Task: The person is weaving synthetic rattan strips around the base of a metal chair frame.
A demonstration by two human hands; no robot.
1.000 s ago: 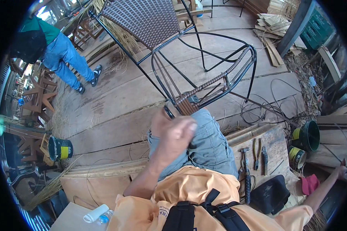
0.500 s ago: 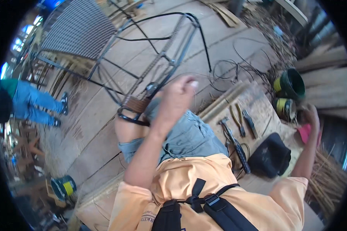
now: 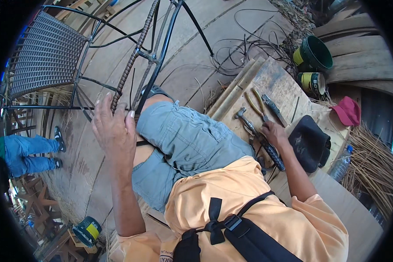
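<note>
Chair frame (image 3: 158,56), bare black tube with one rail wound in brown strip, sits on the board floor (image 3: 225,22) just past the long edge of the bench (image 3: 278,78), its near corner right beside the person's grey shorts (image 3: 183,135). The left hand (image 3: 116,133) is spread loosely over that corner, fingers not curled round the tube; how hard it presses, I can't tell from where I stand. The right hand (image 3: 275,134) is down among the tools on the bench, at the nose of the yellow-handled pliers (image 3: 263,114) and close to the grip of the hammer (image 3: 268,149); I can't make out whether the fingers have closed on either. Seems to me the reach goes best with a glance that way, since these two lie almost together and a flat-bladed tool (image 3: 273,109) sits beside the pliers. I'd lift the chosen one clear by its handle rather than drag it, so nothing skids off the bench edge nearest the chair. Meanwhile I'd want the left palm settled firmly on the corner, lest the frame swing or the wound strip slacken.
</note>
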